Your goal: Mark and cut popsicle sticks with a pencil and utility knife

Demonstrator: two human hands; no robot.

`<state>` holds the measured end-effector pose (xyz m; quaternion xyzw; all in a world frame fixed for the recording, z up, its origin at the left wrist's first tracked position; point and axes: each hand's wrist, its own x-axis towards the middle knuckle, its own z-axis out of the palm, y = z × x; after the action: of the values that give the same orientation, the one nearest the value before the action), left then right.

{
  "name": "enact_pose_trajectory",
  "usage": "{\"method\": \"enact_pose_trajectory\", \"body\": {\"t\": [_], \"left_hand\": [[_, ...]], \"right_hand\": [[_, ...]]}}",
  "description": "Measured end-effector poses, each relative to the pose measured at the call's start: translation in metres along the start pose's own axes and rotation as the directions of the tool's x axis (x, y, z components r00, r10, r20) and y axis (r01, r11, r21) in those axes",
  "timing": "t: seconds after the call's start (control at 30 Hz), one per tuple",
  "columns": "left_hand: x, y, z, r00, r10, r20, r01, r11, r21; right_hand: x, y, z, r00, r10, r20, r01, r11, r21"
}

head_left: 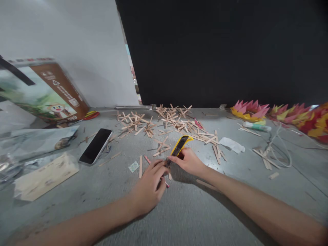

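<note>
My right hand [189, 160] grips a yellow and black utility knife [180, 145] that points away from me over the grey table [184, 212]. My left hand [151, 184] presses down on a thin pink stick [148, 159] just left of the knife's near end, its fingertips close to the blade end. A single wooden stick [140, 166] lies flat beside the left hand. Beyond both hands spreads a heap of several wooden sticks glued into crosses [166, 124].
A black phone [96, 146] lies left of the hands. A brown printed box [43, 90] and plastic-wrapped packs [43, 176] sit at the far left. Pink, yellow and red paper flowers [279, 114], a glue tube [256, 126] and a white cord [282, 147] are on the right.
</note>
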<state>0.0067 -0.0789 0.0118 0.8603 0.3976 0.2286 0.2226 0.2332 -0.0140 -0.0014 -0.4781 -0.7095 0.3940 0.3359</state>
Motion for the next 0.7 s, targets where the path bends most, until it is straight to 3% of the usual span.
{"method": "enact_pose_trajectory", "body": {"t": [0.23,0.47,0.7], "left_hand": [[-0.0007,-0.0009,0.0007,0.998,-0.031,-0.049,0.031,0.999,-0.01],[-0.0036,-0.006,0.0036,0.999,0.051,0.009,-0.051,0.993,0.109],[-0.0031,-0.0063,0.005,0.998,0.058,-0.013,-0.056,0.989,0.137]], "right_hand": [[0.0006,0.0009,0.0003,1.0,0.0,0.004,0.0,1.0,-0.021],[0.0003,-0.0017,-0.0006,1.0,-0.01,0.005,0.01,1.0,-0.005],[0.0003,0.0015,0.0002,1.0,-0.008,0.017,0.008,1.0,0.018]]}}
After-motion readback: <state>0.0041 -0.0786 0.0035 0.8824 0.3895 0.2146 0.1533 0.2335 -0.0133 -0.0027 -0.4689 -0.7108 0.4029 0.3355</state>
